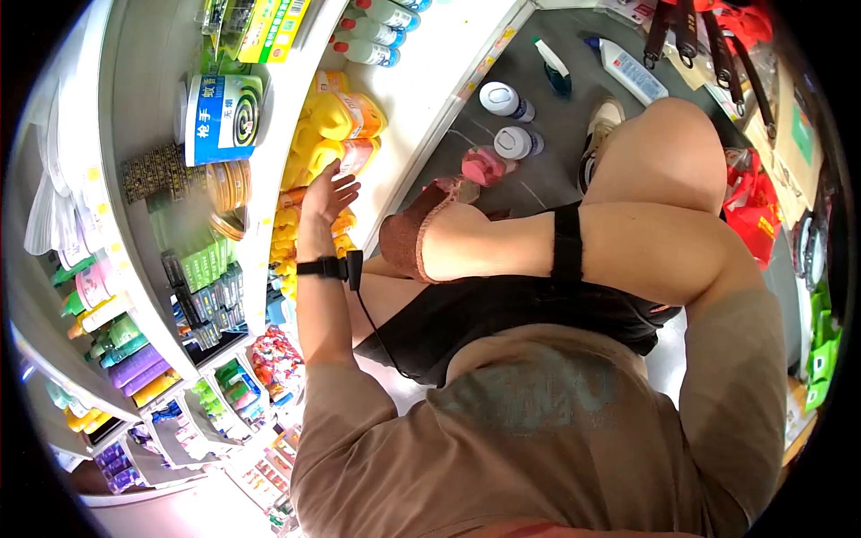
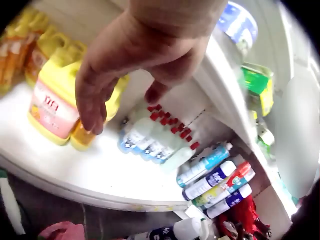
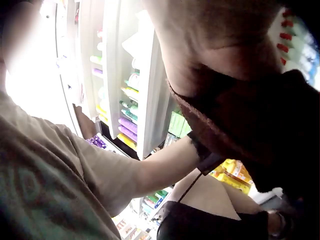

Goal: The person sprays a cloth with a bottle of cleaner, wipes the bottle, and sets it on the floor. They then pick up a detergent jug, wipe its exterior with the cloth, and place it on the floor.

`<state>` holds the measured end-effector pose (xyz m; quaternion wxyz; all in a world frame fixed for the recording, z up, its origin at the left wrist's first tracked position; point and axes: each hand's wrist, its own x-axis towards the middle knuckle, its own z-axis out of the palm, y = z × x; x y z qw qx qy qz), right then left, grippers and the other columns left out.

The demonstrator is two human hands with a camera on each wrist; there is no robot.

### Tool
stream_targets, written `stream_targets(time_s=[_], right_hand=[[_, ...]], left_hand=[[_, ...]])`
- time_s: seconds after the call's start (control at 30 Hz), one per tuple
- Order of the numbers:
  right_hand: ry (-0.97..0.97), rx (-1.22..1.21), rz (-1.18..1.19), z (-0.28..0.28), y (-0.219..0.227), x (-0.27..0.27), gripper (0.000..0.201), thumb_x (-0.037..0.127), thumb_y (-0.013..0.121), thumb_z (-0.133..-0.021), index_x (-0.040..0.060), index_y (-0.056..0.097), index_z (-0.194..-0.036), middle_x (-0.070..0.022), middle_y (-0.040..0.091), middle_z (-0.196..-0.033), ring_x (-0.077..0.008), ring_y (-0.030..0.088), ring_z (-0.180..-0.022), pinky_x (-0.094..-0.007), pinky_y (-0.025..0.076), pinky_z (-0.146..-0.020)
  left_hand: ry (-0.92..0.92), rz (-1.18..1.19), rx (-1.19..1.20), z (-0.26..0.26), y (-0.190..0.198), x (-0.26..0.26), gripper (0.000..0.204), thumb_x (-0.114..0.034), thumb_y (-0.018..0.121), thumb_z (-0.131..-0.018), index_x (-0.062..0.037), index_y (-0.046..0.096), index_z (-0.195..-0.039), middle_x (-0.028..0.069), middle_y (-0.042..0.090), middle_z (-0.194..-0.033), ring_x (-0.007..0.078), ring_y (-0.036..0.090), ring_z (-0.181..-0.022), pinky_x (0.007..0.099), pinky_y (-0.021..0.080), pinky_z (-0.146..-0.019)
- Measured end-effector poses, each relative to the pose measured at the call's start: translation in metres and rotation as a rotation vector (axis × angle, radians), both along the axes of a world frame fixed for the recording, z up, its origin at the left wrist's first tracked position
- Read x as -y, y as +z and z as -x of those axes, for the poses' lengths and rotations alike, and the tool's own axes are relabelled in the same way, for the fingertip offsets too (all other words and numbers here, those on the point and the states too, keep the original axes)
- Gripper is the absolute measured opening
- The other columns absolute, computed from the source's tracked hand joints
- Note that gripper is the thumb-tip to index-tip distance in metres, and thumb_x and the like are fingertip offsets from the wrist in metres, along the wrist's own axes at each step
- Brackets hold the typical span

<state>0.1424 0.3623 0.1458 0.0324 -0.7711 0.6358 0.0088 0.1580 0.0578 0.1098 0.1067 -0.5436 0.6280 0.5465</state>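
My left hand (image 1: 332,193) reaches over the white lower shelf (image 1: 439,63), beside several yellow jugs (image 1: 339,117). In the left wrist view its fingers hang loosely in front of a jug with a pink label (image 2: 52,107), thumb apart, with nothing held. Clear bottles with red caps (image 2: 150,137) stand just past the thumb. A brown cloth (image 1: 402,238) covers my right hand (image 1: 457,240), which is out over the shelf's front edge. The cloth hides the fingers, and I cannot tell how they lie inside it.
On the dark floor are white-capped bottles (image 1: 507,100), a pink cloth (image 1: 489,166), a green spray bottle (image 1: 553,67) and a white bottle (image 1: 632,76). Spray cans (image 2: 215,180) lie at the shelf's end. Upper shelves hold a blue mosquito-coil pack (image 1: 224,117). Red bags (image 1: 749,211) are at right.
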Motion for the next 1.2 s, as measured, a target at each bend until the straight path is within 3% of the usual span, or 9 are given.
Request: stream_targets(time_s=[0.2, 0.37, 0.47, 0.5, 0.53, 0.7, 0.87, 0.93, 1.2], right_hand=[[0.017, 0.104, -0.061, 0.017, 0.016, 0.002, 0.009, 0.012, 0.077, -0.069, 0.0058, 0.076, -0.075, -0.0080, 0.066, -0.068, -0.0252, 0.058, -0.058, -0.0447, 0.053, -0.047], [0.041, -0.188, -0.171, 0.023, 0.029, 0.003, 0.010, 0.014, 0.075, -0.071, 0.0084, 0.076, -0.079, -0.0110, 0.070, -0.079, -0.0259, 0.062, -0.068, -0.0467, 0.052, -0.048], [-0.140, 0.282, -0.297, 0.011, -0.016, 0.034, 0.012, 0.011, 0.072, -0.080, 0.0042, 0.075, -0.088, -0.0113, 0.072, -0.092, -0.0277, 0.068, -0.082, -0.0461, 0.055, -0.068], [0.054, 0.004, -0.274, 0.013, -0.012, 0.035, 0.012, 0.013, 0.071, -0.078, 0.0071, 0.076, -0.088, -0.0083, 0.072, -0.086, -0.0250, 0.066, -0.077, -0.0439, 0.054, -0.064], [0.246, -0.274, -0.246, 0.015, -0.008, 0.036, 0.014, 0.015, 0.069, -0.077, 0.0100, 0.077, -0.087, -0.0054, 0.072, -0.080, -0.0222, 0.065, -0.072, -0.0416, 0.053, -0.060], [-0.232, 0.356, -0.241, 0.018, -0.040, 0.041, 0.016, 0.016, 0.067, -0.082, 0.0012, 0.072, -0.087, -0.0207, 0.072, -0.091, -0.0302, 0.071, -0.083, -0.0430, 0.055, -0.069], [-0.430, 0.540, -0.115, 0.008, -0.067, 0.043, 0.015, 0.016, 0.069, -0.080, 0.0020, 0.072, -0.086, -0.0196, 0.071, -0.082, -0.0332, 0.070, -0.076, -0.0475, 0.054, -0.064], [-0.243, 0.313, -0.161, 0.002, -0.085, 0.058, 0.017, 0.017, 0.071, -0.080, 0.0036, 0.074, -0.090, -0.0153, 0.069, -0.083, -0.0333, 0.069, -0.084, -0.0545, 0.053, -0.064], [-0.312, 0.457, -0.077, 0.031, 0.014, 0.041, 0.012, 0.015, 0.070, -0.076, 0.0051, 0.074, -0.083, -0.0144, 0.072, -0.075, -0.0312, 0.071, -0.069, -0.0449, 0.055, -0.058]], left_hand=[[0.467, -0.016, -0.290, 0.016, -0.069, 0.054, 0.064, -0.029, 0.060, -0.096, 0.0010, 0.029, -0.143, 0.0257, 0.045, -0.134, 0.0413, 0.051, -0.120, 0.0516, 0.046, -0.100], [0.864, -0.140, -0.398, 0.035, -0.098, 0.095, 0.043, -0.032, 0.067, -0.089, -0.0061, 0.040, -0.110, 0.0124, 0.053, -0.083, 0.0237, 0.057, -0.068, 0.0357, 0.054, -0.059], [0.889, -0.271, -0.536, 0.034, -0.103, 0.116, 0.036, -0.032, 0.067, -0.088, -0.0051, 0.045, -0.100, 0.0105, 0.053, -0.076, 0.0212, 0.056, -0.065, 0.0336, 0.053, -0.059], [0.958, -0.301, -0.501, 0.035, -0.103, 0.122, 0.032, -0.036, 0.065, -0.090, -0.0060, 0.053, -0.092, 0.0072, 0.055, -0.072, 0.0179, 0.056, -0.066, 0.0321, 0.052, -0.058], [0.953, -0.305, -0.505, 0.035, -0.104, 0.127, 0.032, -0.037, 0.065, -0.090, -0.0072, 0.055, -0.092, 0.0063, 0.056, -0.073, 0.0174, 0.056, -0.066, 0.0316, 0.052, -0.059], [1.000, -0.303, -0.635, 0.035, -0.117, 0.150, 0.040, -0.031, 0.075, -0.083, -0.0050, 0.048, -0.097, 0.0086, 0.049, -0.082, 0.0206, 0.049, -0.068, 0.0322, 0.047, -0.066], [0.612, -0.150, -0.628, 0.005, -0.077, 0.094, 0.038, -0.029, 0.075, -0.081, -0.0094, 0.051, -0.103, 0.0058, 0.054, -0.087, 0.0206, 0.051, -0.074, 0.0331, 0.043, -0.064], [1.034, -0.218, -0.354, 0.016, -0.090, 0.120, 0.030, -0.024, 0.071, -0.082, -0.0166, 0.053, -0.104, 0.0028, 0.061, -0.093, 0.0198, 0.055, -0.078, 0.0314, 0.042, -0.063], [0.385, 0.058, -0.228, -0.041, -0.044, 0.067, 0.004, -0.008, 0.063, -0.084, -0.0084, 0.059, -0.084, 0.0031, 0.057, -0.073, 0.0149, 0.050, -0.051, 0.0276, 0.036, -0.041]])
